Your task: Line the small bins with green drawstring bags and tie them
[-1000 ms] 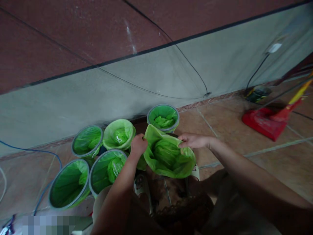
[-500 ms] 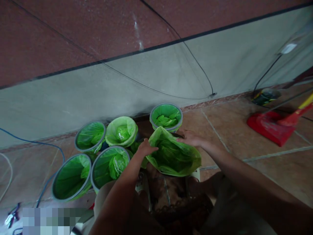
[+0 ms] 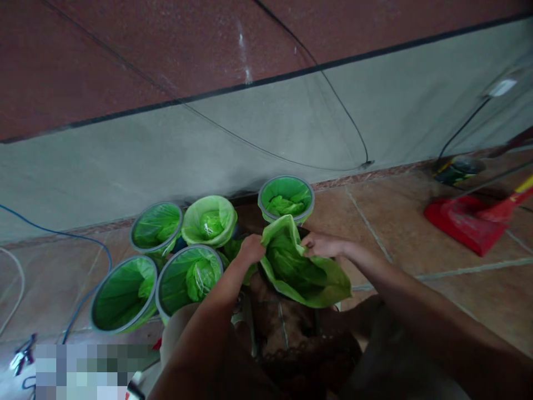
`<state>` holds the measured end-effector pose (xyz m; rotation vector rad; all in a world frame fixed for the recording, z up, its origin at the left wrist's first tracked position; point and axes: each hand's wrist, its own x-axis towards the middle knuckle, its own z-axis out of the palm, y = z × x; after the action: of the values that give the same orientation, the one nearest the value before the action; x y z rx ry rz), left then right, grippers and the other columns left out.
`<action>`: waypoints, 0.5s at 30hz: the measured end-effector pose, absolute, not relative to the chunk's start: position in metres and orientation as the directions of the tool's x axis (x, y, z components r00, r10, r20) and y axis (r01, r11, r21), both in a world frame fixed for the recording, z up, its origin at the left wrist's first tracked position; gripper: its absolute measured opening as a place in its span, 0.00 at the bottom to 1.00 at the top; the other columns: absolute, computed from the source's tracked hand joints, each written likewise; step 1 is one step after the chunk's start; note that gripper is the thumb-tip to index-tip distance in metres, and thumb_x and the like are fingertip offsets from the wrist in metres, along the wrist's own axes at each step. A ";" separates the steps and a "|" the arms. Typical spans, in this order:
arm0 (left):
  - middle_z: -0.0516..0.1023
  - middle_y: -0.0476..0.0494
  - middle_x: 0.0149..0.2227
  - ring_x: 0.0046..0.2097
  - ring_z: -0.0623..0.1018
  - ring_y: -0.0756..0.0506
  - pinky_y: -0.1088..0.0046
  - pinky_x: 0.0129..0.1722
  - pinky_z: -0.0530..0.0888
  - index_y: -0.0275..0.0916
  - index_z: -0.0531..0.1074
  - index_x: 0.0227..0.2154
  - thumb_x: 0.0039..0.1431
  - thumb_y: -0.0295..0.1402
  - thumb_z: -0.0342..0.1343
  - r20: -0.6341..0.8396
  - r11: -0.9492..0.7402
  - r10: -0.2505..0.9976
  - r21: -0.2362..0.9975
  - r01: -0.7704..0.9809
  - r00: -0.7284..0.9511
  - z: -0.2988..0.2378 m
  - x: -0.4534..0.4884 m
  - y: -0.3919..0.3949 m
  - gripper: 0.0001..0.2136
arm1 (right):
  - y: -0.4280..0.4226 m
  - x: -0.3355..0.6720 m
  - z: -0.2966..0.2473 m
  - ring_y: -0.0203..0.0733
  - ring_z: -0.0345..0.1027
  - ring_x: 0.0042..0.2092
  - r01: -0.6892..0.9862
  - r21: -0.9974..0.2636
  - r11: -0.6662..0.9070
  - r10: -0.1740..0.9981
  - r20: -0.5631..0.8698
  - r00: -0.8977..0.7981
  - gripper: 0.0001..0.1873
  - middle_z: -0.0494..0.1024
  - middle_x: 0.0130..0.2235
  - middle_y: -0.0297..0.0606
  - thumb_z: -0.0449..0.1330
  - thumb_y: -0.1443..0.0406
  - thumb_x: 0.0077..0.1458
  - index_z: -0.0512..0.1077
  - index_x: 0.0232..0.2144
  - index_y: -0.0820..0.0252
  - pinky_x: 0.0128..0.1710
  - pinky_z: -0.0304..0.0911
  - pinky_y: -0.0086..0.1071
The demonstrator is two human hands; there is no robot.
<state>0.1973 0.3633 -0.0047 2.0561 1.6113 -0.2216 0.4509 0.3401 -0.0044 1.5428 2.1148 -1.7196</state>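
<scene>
Your left hand point(image 3: 252, 248) and right hand point(image 3: 320, 244) are apart, each clamped on the edge of a green plastic bin liner point(image 3: 328, 283) hanging between them, presumably to hold its mouth spread, while a grey-rimmed wastebasket point(image 3: 287, 182) (likewise lined) stands just beyond both.

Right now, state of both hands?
Left hand: closed, holding the left edge of the green bag.
Right hand: closed, holding the same bag's rim.

The tiled floor point(image 3: 408, 228) bears four green-lined bins point(image 3: 119, 300) between eight and nine o'clock and a red dustpan point(image 3: 462, 225) at three.
</scene>
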 end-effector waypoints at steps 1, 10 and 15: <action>0.81 0.40 0.34 0.40 0.78 0.44 0.73 0.43 0.71 0.35 0.79 0.31 0.57 0.25 0.48 -0.393 -0.150 0.876 0.331 0.931 0.281 -0.001 0.198 0.364 0.13 | 0.339 0.454 0.006 0.38 0.70 0.30 0.564 -0.807 -0.173 0.639 -0.528 -0.559 0.10 0.77 0.28 0.35 0.63 0.61 0.47 0.75 0.28 0.63 0.30 0.63 0.28; 0.80 0.42 0.42 0.42 0.78 0.47 0.74 0.43 0.72 0.34 0.73 0.49 0.60 0.34 0.52 -0.063 0.022 0.997 0.790 0.612 0.046 0.012 0.192 0.386 0.17 | 0.333 0.482 0.038 0.40 0.73 0.32 0.436 -0.842 -0.319 0.519 -0.540 -0.663 0.19 0.80 0.34 0.41 0.66 0.53 0.48 0.76 0.34 0.64 0.34 0.69 0.31; 0.80 0.32 0.45 0.46 0.80 0.39 0.69 0.43 0.73 0.27 0.62 0.60 0.54 0.48 0.60 -0.385 0.184 0.919 0.613 0.768 0.086 -0.008 0.195 0.372 0.37 | 0.333 0.477 0.010 0.39 0.70 0.25 0.759 -0.614 -0.215 0.481 -0.743 -0.465 0.19 0.79 0.30 0.38 0.68 0.52 0.43 0.76 0.32 0.60 0.21 0.64 0.29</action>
<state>0.1954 0.3720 -0.0079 1.6104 1.7068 0.2521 0.4773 0.3333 0.0104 1.4750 1.8022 -1.7407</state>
